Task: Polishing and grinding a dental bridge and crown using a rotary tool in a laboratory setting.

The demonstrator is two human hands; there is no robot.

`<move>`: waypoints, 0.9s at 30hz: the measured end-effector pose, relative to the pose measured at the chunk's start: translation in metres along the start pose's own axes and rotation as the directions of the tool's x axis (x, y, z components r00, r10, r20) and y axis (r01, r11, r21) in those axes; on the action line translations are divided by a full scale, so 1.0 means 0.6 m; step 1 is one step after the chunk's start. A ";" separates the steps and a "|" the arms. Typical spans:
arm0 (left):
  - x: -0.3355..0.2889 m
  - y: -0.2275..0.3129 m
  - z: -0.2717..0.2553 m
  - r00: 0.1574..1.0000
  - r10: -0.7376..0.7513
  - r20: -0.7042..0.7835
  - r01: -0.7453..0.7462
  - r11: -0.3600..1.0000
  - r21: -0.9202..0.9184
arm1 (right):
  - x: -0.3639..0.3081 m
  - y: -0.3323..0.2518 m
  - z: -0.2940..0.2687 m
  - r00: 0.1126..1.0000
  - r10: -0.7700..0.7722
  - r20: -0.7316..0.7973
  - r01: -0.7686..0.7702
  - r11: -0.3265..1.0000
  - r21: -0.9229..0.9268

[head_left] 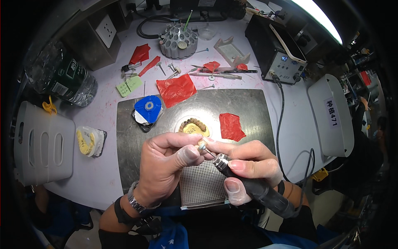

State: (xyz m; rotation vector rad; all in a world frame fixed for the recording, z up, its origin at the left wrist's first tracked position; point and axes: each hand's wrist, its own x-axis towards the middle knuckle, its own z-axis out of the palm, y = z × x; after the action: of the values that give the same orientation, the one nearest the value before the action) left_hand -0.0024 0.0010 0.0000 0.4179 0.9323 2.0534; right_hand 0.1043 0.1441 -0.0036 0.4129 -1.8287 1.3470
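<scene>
My right hand (259, 164) is wrapped round a black rotary handpiece (259, 189) with a silver collar. From its tip a thin metal shank ends in a small pale grinding wheel (202, 147). My left hand (159, 162) pinches a small tooth-coloured piece, probably a dental crown (203, 141), mostly hidden by the fingertips. The wheel is right at this piece; whether they touch I cannot tell. Just beyond my fingers a yellow dental model (191, 129) with a brown row of teeth lies on a metal plate (255, 108). Below the hands is a perforated metal grille (201, 186).
A blue-and-white model base (148, 110) and red sheets (177, 89) lie around the plate. Further back stand a grey bur holder (178, 43) and a black control box (275, 50). A plastic bottle (62, 74), another model (90, 141) and grey bins (45, 145) are at left; a bin (327, 112) right.
</scene>
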 end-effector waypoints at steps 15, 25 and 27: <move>0.002 -0.001 -0.007 0.996 0.076 0.040 -0.081 0.986 0.144 | -0.007 -0.001 0.004 0.999 0.025 -0.043 -0.025 1.000 0.018; 0.001 0.005 -0.002 0.993 0.113 0.015 -0.113 0.957 0.268 | -0.001 -0.004 -0.001 0.999 0.032 -0.021 -0.032 0.999 -0.005; 0.001 0.005 -0.003 0.993 0.121 0.015 -0.120 0.952 0.282 | 0.001 -0.005 -0.005 0.999 0.031 0.031 -0.030 0.999 -0.027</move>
State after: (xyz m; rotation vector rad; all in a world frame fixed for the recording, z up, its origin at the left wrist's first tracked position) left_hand -0.0055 -0.0003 0.0012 0.6387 1.2346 2.0341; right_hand 0.1072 0.1458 -0.0005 0.3953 -1.8839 1.3425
